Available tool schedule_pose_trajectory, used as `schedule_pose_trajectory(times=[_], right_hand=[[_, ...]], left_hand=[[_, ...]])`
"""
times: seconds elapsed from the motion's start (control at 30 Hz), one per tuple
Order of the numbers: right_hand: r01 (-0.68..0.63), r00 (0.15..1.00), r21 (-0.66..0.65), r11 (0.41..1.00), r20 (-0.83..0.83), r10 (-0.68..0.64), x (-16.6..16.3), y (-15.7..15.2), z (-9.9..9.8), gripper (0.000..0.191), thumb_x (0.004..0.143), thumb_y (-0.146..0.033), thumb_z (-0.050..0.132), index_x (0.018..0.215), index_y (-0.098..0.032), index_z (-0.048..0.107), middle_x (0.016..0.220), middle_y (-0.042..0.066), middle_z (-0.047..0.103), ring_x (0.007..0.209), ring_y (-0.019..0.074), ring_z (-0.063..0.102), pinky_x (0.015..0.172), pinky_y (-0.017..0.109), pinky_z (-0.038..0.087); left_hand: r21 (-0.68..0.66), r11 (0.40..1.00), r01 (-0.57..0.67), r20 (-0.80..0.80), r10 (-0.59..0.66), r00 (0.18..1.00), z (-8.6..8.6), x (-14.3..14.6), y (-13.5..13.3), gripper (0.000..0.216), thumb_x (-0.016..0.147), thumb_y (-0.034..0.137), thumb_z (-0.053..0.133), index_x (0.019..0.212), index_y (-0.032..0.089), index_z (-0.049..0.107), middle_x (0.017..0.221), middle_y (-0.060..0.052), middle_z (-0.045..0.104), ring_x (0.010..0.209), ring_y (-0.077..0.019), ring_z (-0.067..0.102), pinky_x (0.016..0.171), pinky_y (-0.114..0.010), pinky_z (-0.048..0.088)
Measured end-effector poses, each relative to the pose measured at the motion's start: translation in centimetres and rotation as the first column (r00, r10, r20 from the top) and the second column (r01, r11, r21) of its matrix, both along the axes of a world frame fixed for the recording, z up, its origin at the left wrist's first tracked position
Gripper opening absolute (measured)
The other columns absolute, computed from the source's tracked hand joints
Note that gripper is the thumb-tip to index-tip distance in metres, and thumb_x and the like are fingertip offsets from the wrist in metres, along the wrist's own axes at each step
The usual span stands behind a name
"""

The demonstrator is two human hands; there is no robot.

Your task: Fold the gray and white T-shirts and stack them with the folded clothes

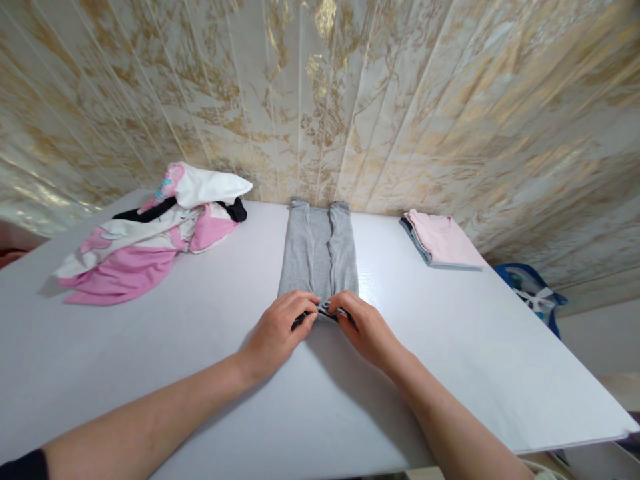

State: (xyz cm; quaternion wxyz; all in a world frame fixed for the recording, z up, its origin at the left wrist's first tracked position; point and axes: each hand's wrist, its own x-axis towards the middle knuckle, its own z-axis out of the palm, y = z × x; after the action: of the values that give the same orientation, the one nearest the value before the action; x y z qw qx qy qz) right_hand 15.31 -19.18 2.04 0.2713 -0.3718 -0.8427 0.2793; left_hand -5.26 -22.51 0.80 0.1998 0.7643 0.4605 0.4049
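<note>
We have both hands on the near end of the grey leggings (318, 253), which lie flat in the middle of the white bench (200, 387) with the legs side by side, running away from us to the wall (400, 100). Our left hand (280, 327) is closed on the hem at its left corner, fingers curled over the cloth and thumb tucked under. Our right hand (367, 327) pinches the same edge just beside it. The fingertips of the two hands nearly meet, and a dark strip shows between them, though we cannot tell what it is.

To the left, well apart from the leggings, sits a loose pile (150, 247) of pink, white and black clothes, crumpled and spread toward the bench's far left corner. To the right, near the wall, lies a small folded stack (443, 241), a pale pink piece on top of a blue-grey one. Beyond the bench's right edge, lower down, a blue bag (533, 293) shows in part.
</note>
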Motion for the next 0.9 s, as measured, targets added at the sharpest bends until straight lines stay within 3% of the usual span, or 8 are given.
schedule_pose_trajectory(times=[0.2, 0.37, 0.53, 0.73, 0.9], right_hand=[[0.039, 0.999, -0.031, 0.999, -0.006, -0.039, -0.23, -0.02, 0.27, 0.008, 0.089, -0.019, 0.05, 0.093, -0.024, 0.055, 0.089, 0.0, 0.061, 0.08, 0.0144, 0.057, 0.073, 0.025, 0.044], [0.004, 0.997, 0.014, 1.0, 0.074, -0.005, -0.42, -0.33, 0.68, 0.008, 0.088, -0.028, 0.057, 0.093, -0.023, 0.052, 0.088, 0.002, 0.061, 0.079, 0.0158, 0.056, 0.072, 0.026, 0.042], [0.041, 0.992, 0.089, 0.995, 0.115, -0.051, -0.77, -0.44, 0.27, 0.007, 0.087, -0.02, 0.056, 0.09, -0.024, 0.051, 0.089, 0.001, 0.058, 0.08, 0.0153, 0.055, 0.07, 0.025, 0.04], [0.053, 0.997, 0.039, 0.998, 0.056, -0.056, -0.76, -0.29, 0.04, 0.005, 0.088, -0.018, 0.052, 0.088, -0.023, 0.052, 0.085, 0.0, 0.057, 0.077, 0.0142, 0.055, 0.07, 0.024, 0.04], [0.044, 0.997, 0.007, 0.999, 0.056, -0.044, -0.74, -0.09, -0.13, 0.006, 0.088, -0.018, 0.052, 0.085, -0.023, 0.051, 0.083, -0.001, 0.057, 0.077, 0.0144, 0.054, 0.07, 0.024, 0.039]], left_hand=[[0.014, 0.999, 0.036, 0.017, -0.036, 0.999, 0.03, 0.0, 0.14, 0.011, 0.095, 0.021, 0.05, 0.09, 0.021, 0.06, 0.104, -0.003, 0.066, 0.103, -0.0161, 0.059, 0.094, -0.036, 0.046], [-0.009, 1.0, 0.018, 0.017, -0.017, 1.0, 0.19, 0.13, 0.22, 0.011, 0.095, 0.021, 0.05, 0.09, 0.021, 0.06, 0.098, -0.003, 0.066, 0.099, -0.0171, 0.059, 0.09, -0.036, 0.047], [-0.011, 1.0, 0.022, -0.013, -0.022, 1.0, -0.03, 0.16, 0.26, 0.01, 0.094, 0.02, 0.049, 0.092, 0.021, 0.059, 0.097, -0.002, 0.065, 0.099, -0.0163, 0.059, 0.091, -0.034, 0.046], [0.08, 0.995, 0.059, -0.218, -0.04, 0.975, -0.16, -0.2, 0.18, 0.015, 0.092, 0.024, 0.055, 0.106, 0.023, 0.06, 0.117, -0.006, 0.057, 0.111, -0.02, 0.054, 0.096, -0.038, 0.045], [0.155, 0.984, 0.092, -0.431, -0.016, 0.902, 0.23, -0.38, 0.09, 0.014, 0.087, 0.026, 0.062, 0.099, 0.02, 0.062, 0.124, -0.009, 0.055, 0.119, -0.026, 0.048, 0.101, -0.046, 0.041]])
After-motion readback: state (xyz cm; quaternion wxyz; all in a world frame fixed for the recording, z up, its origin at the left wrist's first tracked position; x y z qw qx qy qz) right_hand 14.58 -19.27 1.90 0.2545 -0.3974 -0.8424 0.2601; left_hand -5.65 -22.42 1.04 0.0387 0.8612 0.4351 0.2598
